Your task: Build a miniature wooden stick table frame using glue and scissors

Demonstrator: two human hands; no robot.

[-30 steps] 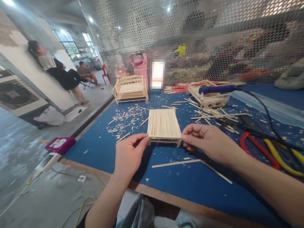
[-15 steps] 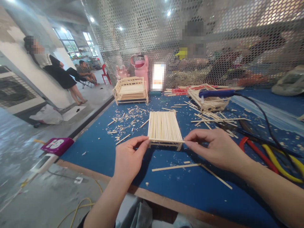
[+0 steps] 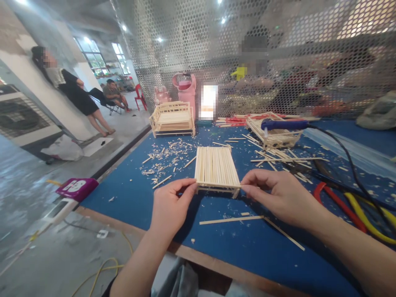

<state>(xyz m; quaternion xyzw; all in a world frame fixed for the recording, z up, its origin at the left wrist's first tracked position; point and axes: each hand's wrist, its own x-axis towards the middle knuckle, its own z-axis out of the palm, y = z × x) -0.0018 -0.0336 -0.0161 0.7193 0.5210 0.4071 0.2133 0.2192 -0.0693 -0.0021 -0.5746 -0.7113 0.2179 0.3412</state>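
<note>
A small panel of pale wooden sticks (image 3: 216, 167) stands on short legs on the blue table mat (image 3: 253, 243). A thin stick lies along its near edge. My left hand (image 3: 168, 206) pinches the left end of that stick at the panel's near left corner. My right hand (image 3: 278, 194) pinches the right end at the near right corner. Both hands have thumb and forefinger pressed together. Two loose long sticks (image 3: 230, 220) lie on the mat just in front of the panel.
A finished stick bench (image 3: 171, 119) stands at the back left, a half-built frame (image 3: 274, 132) with a blue glue gun (image 3: 286, 124) at the back right. Red and yellow pliers (image 3: 346, 202) lie at right. Wood chips litter the mat. People are beyond the table at left.
My right hand has gone from cupping the panel's corner to a fingertip pinch on the thin stick along its near edge. The view shifted slightly; the panel stays put.
</note>
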